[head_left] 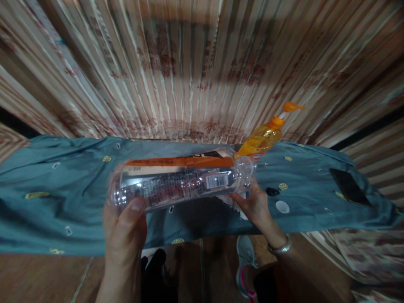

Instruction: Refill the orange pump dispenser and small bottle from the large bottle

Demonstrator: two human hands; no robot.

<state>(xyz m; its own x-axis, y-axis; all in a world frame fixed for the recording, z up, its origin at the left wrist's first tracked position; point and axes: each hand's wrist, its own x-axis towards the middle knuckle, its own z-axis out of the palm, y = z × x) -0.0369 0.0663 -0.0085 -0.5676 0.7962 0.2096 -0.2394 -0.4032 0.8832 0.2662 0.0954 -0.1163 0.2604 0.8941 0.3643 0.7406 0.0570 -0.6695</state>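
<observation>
A large clear plastic bottle lies sideways in the air above the cloth. It has an orange and white printed label and a barcode, and its mouth points right. My left hand grips its base end, thumb on the near side. At the neck, my right hand is closed around the lower side, its fingers partly hidden behind the bottle. Beneath the neck, against my right hand, shows a white crumpled piece, perhaps tissue. Just behind the bottle neck stands a pump bottle of yellow liquid with an orange pump.
A blue-green patterned cloth covers the narrow table. To the right lie a small black disc, a whitish round disc and a dark phone. Pleated curtains hang close behind and at both sides.
</observation>
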